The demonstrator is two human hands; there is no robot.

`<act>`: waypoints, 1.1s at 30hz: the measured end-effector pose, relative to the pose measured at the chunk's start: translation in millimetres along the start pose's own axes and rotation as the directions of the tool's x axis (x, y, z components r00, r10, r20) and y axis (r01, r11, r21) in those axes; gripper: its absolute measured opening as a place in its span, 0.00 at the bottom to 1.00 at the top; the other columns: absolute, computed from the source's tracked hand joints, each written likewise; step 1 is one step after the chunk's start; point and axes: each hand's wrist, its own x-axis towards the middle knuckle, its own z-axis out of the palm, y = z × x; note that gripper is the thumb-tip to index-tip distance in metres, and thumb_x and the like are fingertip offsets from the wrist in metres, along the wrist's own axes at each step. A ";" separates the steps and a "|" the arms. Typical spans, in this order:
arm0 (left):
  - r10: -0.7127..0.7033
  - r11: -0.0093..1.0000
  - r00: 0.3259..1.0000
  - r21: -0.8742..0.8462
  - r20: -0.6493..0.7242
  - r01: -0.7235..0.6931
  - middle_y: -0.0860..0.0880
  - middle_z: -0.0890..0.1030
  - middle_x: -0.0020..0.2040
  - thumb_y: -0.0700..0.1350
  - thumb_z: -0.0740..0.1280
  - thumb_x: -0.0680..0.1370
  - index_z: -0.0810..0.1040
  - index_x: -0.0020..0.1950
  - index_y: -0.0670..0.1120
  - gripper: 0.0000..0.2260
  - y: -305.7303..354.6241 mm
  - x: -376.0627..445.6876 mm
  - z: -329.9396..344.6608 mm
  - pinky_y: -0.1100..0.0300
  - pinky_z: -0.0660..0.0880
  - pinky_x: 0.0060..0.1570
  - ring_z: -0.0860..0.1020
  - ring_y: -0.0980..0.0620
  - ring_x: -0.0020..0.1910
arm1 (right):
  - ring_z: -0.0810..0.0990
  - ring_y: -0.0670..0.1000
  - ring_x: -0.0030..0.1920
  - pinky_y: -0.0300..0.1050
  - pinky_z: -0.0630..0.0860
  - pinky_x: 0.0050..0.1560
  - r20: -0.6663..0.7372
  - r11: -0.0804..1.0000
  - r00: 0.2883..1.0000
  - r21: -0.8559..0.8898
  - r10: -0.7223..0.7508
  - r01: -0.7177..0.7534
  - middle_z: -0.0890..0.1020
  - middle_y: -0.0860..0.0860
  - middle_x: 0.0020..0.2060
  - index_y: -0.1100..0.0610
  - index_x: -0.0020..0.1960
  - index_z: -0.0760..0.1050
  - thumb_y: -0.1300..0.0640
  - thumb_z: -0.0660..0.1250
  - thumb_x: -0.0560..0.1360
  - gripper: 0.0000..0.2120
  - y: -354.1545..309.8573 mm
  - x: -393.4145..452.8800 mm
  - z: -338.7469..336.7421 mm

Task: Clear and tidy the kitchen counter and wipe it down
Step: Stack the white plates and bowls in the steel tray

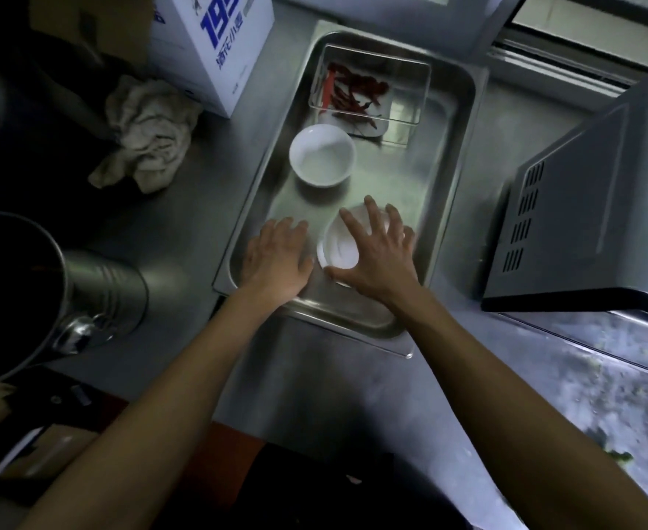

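Both hands (276,258) (378,258) spread, palms down, inside steel tray (454,177).

Your right hand (376,254) spreads its grip over a white bowl (337,248) in the steel tray (448,177); your left hand (276,258) lies flat just beside it, a second bowl (322,154) beyond.

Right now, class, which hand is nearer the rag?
Left. The left hand lies flat in the near left corner of the tray, right of and nearer the camera than the rag. The right hand is farther right, over a bowl.
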 end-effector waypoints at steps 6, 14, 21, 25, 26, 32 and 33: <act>0.004 1.000 1.000 -0.026 -0.009 -0.004 0.46 0.65 0.76 0.55 0.62 0.80 0.61 0.77 0.50 0.27 -12.2 -9.3 -5.8 0.42 0.65 0.68 0.60 0.44 0.76 | 0.43 0.65 0.78 0.72 0.52 0.72 0.062 0.998 0.998 -0.070 0.007 -0.002 0.44 0.52 0.81 0.42 0.80 0.48 0.28 0.69 0.67 0.50 -7.6 13.6 21.9; 0.035 0.997 0.999 -0.071 0.004 -0.035 0.46 0.67 0.75 0.54 0.62 0.80 0.63 0.76 0.49 0.26 -19.7 -10.6 -4.2 0.43 0.65 0.69 0.62 0.44 0.76 | 0.42 0.64 0.79 0.72 0.50 0.73 0.071 0.996 0.997 -0.082 0.042 -0.036 0.44 0.52 0.81 0.42 0.80 0.48 0.28 0.68 0.67 0.50 -4.5 19.8 34.6; 0.054 0.997 0.998 -0.059 0.021 -0.053 0.48 0.65 0.76 0.54 0.61 0.81 0.61 0.78 0.50 0.26 -17.6 -13.4 -5.0 0.44 0.63 0.69 0.61 0.46 0.76 | 0.38 0.64 0.79 0.71 0.45 0.74 0.071 0.997 0.996 -0.062 0.053 -0.049 0.41 0.53 0.81 0.43 0.80 0.45 0.27 0.66 0.69 0.50 -4.6 18.5 39.2; 0.066 0.996 0.998 -0.066 0.020 -0.065 0.48 0.65 0.77 0.54 0.60 0.81 0.61 0.78 0.50 0.26 -10.9 -17.1 -7.5 0.47 0.60 0.72 0.61 0.47 0.76 | 0.41 0.60 0.80 0.67 0.47 0.76 0.024 0.998 0.998 -0.012 0.063 -0.063 0.44 0.53 0.81 0.44 0.81 0.49 0.30 0.62 0.73 0.43 -6.3 4.9 30.0; 0.068 0.995 0.997 -0.075 0.018 -0.067 0.48 0.65 0.77 0.53 0.60 0.81 0.61 0.78 0.50 0.26 -7.9 -18.5 -8.3 0.47 0.60 0.73 0.61 0.47 0.76 | 0.44 0.59 0.80 0.66 0.49 0.76 -0.004 0.998 0.998 0.005 0.065 -0.065 0.46 0.53 0.81 0.45 0.80 0.51 0.32 0.62 0.75 0.41 -5.8 -2.0 25.8; 0.184 0.981 0.982 -0.054 -0.042 -0.186 0.47 0.70 0.72 0.52 0.64 0.79 0.65 0.76 0.49 0.26 30.1 -33.6 -10.8 0.45 0.65 0.66 0.66 0.44 0.70 | 0.59 0.60 0.78 0.61 0.60 0.74 -0.169 0.991 0.981 0.114 0.093 -0.074 0.62 0.56 0.78 0.51 0.77 0.63 0.44 0.64 0.78 0.30 10.8 -61.4 -3.1; 0.208 0.977 0.977 -0.038 -0.045 -0.210 0.46 0.70 0.72 0.52 0.65 0.78 0.66 0.76 0.49 0.26 39.4 -36.6 -8.8 0.44 0.66 0.65 0.66 0.43 0.71 | 0.62 0.60 0.76 0.61 0.63 0.72 -0.194 0.989 0.975 0.126 0.107 -0.083 0.65 0.56 0.77 0.52 0.76 0.65 0.46 0.65 0.78 0.29 16.1 -73.8 -7.7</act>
